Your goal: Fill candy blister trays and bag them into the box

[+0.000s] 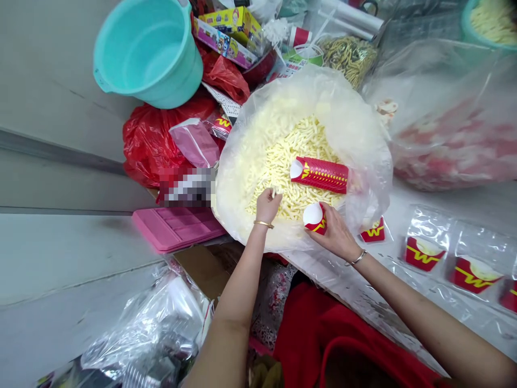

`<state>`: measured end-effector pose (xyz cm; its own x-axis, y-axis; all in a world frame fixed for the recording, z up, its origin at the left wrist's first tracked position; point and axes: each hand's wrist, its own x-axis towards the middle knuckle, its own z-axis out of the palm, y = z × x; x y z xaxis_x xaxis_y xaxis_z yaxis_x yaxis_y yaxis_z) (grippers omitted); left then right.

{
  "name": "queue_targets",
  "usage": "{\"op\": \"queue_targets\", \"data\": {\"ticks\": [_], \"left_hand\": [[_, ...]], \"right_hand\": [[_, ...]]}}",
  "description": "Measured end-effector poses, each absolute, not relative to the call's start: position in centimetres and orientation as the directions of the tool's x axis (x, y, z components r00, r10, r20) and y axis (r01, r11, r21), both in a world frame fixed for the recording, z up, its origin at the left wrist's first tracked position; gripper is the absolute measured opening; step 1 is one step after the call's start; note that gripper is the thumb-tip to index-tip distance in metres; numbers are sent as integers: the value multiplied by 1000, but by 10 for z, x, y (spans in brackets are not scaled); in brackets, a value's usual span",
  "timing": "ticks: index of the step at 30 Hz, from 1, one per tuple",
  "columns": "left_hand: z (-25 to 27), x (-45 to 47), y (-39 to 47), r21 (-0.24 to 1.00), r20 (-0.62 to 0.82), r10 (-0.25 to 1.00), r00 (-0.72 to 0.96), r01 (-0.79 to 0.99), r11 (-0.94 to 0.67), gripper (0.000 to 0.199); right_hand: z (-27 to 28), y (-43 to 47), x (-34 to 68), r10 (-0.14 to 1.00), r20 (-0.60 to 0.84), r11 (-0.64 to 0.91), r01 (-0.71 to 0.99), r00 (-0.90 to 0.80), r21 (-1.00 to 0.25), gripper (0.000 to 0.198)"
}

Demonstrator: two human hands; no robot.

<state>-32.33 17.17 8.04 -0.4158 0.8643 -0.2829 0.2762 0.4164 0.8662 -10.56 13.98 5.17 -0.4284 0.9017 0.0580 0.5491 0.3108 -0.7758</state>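
A large clear plastic bag [242,161] lies open, filled with pale yellow fry-shaped sticks [283,151]. Over its near side, my left hand [269,206] is closed, with a bit of the pale sticks showing at its fingertips. My right hand [337,234] grips a red fry box [315,218] with a yellow W and a white inside, its mouth tilted toward my left hand. Just beyond it, a nested stack of the same red fry boxes [321,173] rests on top of the sticks.
At right, several clear packs with red fry boxes [425,253] line the table, beside a big bag of pink-and-white pieces [444,140]. A turquoise bucket [149,54], red plastic bags [153,137] and a pink tray [177,229] stand left. Plastic packaging [153,323] lies lower left.
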Motion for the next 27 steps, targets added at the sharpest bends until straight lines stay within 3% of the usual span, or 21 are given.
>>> {"op": "queue_targets", "data": {"ticks": [3, 5, 7, 9, 12, 15, 18, 24, 27], "left_hand": [[106, -326, 161, 878, -475, 836, -274, -209, 430, 23], [120, -321, 156, 833, -505, 844, -178, -354, 424, 27], [126, -315, 153, 820, -507, 853, -125, -377, 432, 28], [125, -310, 150, 865, -471, 875, -116, -255, 432, 23], [121, -309, 148, 932, -267, 955, -131, 215, 291, 12], [119, -314, 146, 805, -119, 993, 5, 586, 94, 6], [120, -315, 146, 791, -170, 983, 71, 605, 93, 10], [118, -297, 141, 710, -107, 992, -62, 694, 120, 4], [118, -295, 141, 814, -179, 976, -122, 539, 217, 6]], "right_hand": [[51, 142, -118, 907, 79, 319, 553, -414, -769, 80], [53, 144, -129, 908, 89, 325, 551, -410, -769, 81], [57, 145, -141, 901, 103, 337, 532, -421, -777, 81], [61, 147, -151, 901, 119, 341, 514, -417, -787, 79], [66, 150, -156, 911, 137, 338, 512, -390, -789, 73], [67, 151, -153, 906, 140, 354, 532, -400, -769, 69], [66, 148, -148, 898, 135, 370, 555, -418, -745, 71], [65, 145, -145, 873, 165, 417, 528, -459, -740, 66], [65, 145, -141, 876, 197, 416, 483, -439, -771, 67]]}}
